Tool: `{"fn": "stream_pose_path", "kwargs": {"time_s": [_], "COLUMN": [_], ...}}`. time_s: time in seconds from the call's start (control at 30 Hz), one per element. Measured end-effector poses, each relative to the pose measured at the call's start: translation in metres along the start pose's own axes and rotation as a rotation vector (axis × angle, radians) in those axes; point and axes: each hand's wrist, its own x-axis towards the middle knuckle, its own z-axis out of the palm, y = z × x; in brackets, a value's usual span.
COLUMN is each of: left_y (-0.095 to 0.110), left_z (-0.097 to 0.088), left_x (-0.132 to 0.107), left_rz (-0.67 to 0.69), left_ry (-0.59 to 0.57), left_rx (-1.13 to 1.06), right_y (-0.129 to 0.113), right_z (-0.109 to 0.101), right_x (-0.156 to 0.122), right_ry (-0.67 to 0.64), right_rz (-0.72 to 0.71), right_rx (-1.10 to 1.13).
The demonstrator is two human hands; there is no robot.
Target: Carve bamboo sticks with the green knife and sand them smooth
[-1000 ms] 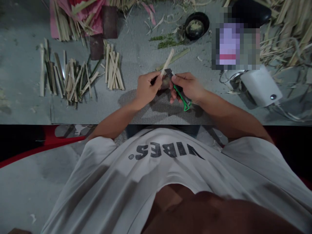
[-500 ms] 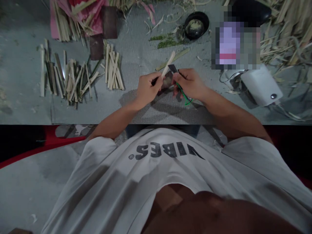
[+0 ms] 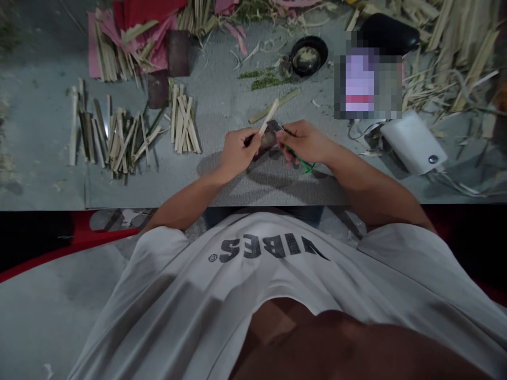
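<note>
A pale bamboo strip (image 3: 270,116) is pinched in my left hand (image 3: 240,150), its free end slanting up and away to the right. My right hand (image 3: 304,141) is closed around a small knife (image 3: 276,125) with a dark blade; something green hangs from its handle end. The blade's tip lies at or close against the strip, just beyond my left fingers. Between and below the hands is a brownish patch (image 3: 269,139), partly covered by my fingers. Another bamboo strip (image 3: 275,105) lies on the table behind the held one.
Left of my hands lie a small stack of strips (image 3: 184,124) and a looser heap (image 3: 121,140). Behind are a black bowl (image 3: 309,55), green shavings (image 3: 265,79) and pink wrapping (image 3: 152,50). A white box with cables (image 3: 414,142) stands right, near more strips (image 3: 443,31).
The view has shifted a little, so the table things sit lower and those on the right further left. Both hands keep their holds; the knife's blade looks more turned.
</note>
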Motion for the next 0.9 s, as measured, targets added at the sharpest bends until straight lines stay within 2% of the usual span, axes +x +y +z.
{"fn": "stream_pose_path", "kwargs": {"time_s": [0.1,0.47,0.63,0.9], "left_y": [0.0,0.005,-0.001,-0.004], "left_z": [0.0,-0.002,0.001,0.003], "left_x": [0.0,0.001,0.001,0.0], "left_rz": [0.011,0.041,0.025,0.027], "left_ry": [-0.003,-0.013,0.02,0.016], "left_rx": [-0.016,0.017,-0.006,-0.013], "right_y": [-0.003,-0.002,-0.007,-0.013], "right_z": [0.0,0.001,0.004,0.002], "right_x": [0.0,0.0,-0.002,-0.007], "right_ry": [0.02,-0.045,-0.003,-0.009], "right_rz": [0.011,0.04,0.038,0.035], "right_rx": [-0.01,-0.024,0.0,0.024]}}
